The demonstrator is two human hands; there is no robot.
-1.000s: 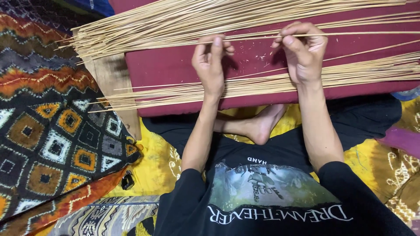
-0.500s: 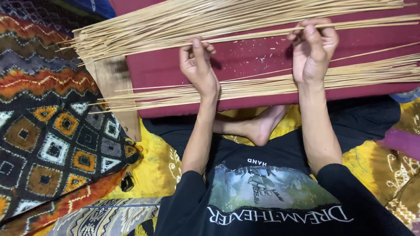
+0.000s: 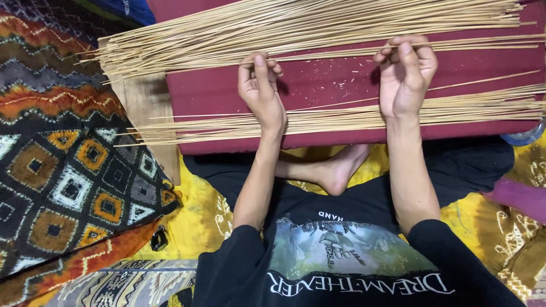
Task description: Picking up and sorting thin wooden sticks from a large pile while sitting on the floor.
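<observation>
Two bare hands at work over a dark red cloth (image 3: 341, 85) spread on a low wooden board (image 3: 145, 108). Left hand (image 3: 260, 85) and right hand (image 3: 405, 71) each pinch, fingers closed, the same single thin bamboo stick (image 3: 330, 55), which runs L–R across the cloth just below the far bundle. Far pile of sticks (image 3: 296, 23) lies along the top edge of the cloth, ends fanned out past the board at left. Near pile of sticks (image 3: 341, 118) lies along the cloth's front edge, passing under both wrists; a few loose sticks sit apart between the piles. Cloth surface flecked w/ pale shavings. Board's bare wood shows at left, stick ends overhanging it. Person sits on the floor, bare foot (image 3: 335, 170) tucked beneath the board, black printed T-shirt (image 3: 341, 267). Floor covered w/ yellow patterned fabric (image 3: 199, 210); a batik cloth (image 3: 62, 170) w/ diamond squares in brown, orange and black lies at left. Blue round object partly visible at right edge, kind not determinable.
</observation>
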